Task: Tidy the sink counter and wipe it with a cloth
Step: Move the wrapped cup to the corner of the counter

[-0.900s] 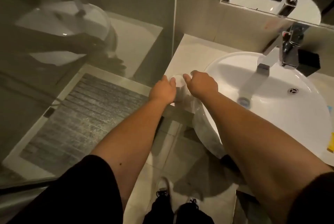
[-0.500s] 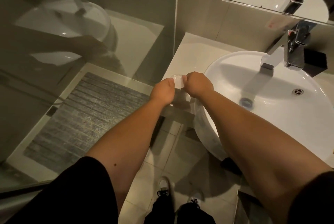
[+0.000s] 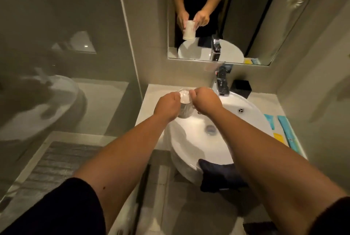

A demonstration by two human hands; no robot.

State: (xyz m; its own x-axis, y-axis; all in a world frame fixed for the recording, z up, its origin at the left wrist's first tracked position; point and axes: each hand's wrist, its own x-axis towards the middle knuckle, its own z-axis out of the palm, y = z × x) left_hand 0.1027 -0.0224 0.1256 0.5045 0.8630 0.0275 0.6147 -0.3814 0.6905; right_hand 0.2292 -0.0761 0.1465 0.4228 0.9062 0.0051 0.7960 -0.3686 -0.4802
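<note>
A white paper cup (image 3: 184, 102) is held upside down between my left hand (image 3: 167, 106) and my right hand (image 3: 205, 103), both gripping it near its base. It hangs over the left rim of the round white basin (image 3: 236, 121); the mirror (image 3: 217, 17) shows the cup's mouth pointing down. A dark cloth (image 3: 219, 176) is draped over the basin's front edge, under my right forearm. The pale counter (image 3: 151, 100) runs left of the basin.
A chrome tap (image 3: 221, 81) and a black box (image 3: 241, 88) stand behind the basin. Blue sachets (image 3: 286, 130) and a yellow one (image 3: 278, 138) lie on the counter to the right. A glass shower screen (image 3: 75, 64) stands to the left.
Both hands lifted the cup off the left counter and carried it rightwards, over the basin's rim. My view has tilted up, bringing the mirror and right counter into sight.
</note>
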